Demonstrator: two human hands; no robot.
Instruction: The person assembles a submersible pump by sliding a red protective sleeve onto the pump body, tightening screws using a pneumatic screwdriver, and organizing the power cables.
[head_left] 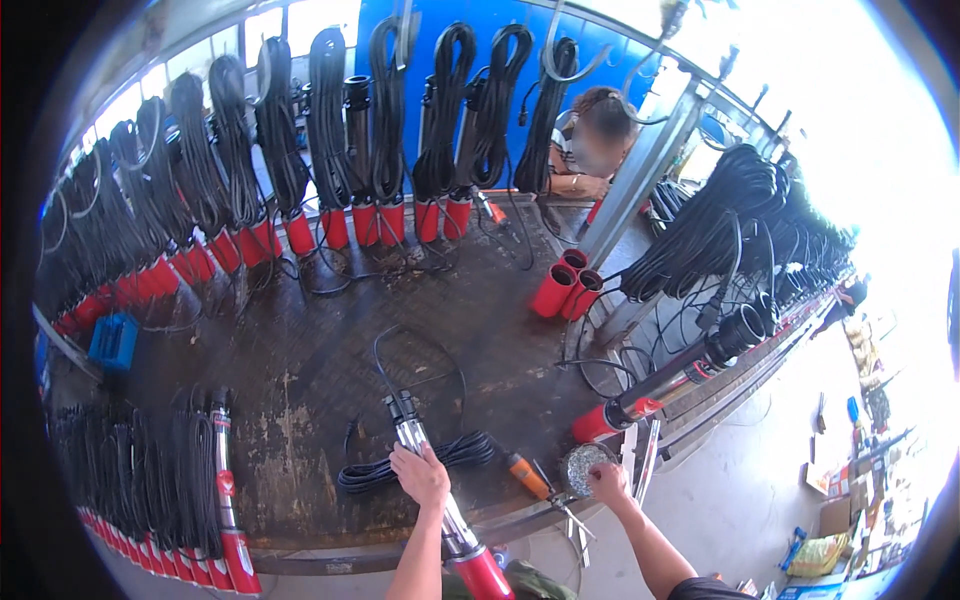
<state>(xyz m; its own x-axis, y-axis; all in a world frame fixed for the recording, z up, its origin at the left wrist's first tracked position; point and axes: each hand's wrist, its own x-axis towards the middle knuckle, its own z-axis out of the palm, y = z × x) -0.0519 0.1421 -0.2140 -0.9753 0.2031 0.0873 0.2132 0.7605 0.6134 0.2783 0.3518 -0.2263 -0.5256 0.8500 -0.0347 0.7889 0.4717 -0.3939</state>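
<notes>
My left hand is wrapped round the silver body of a long tubular pump. The pump slants from a black top on the bench to a red end at the lower edge. A bundled black cable lies across the bench behind it, partly hidden by that hand. My right hand dips its fingertips into a round dish of small metallic pieces. Those fingers look pinched together, but what is in them is hidden. Between my hands an orange-bodied power driver lies near the front edge.
Finished-looking pumps with hanging cable coils line the bench's far side. More cable bundles stand at left, beside a blue box. Three red tubes stand by a metal post. Another pump lies at right. A person sits behind.
</notes>
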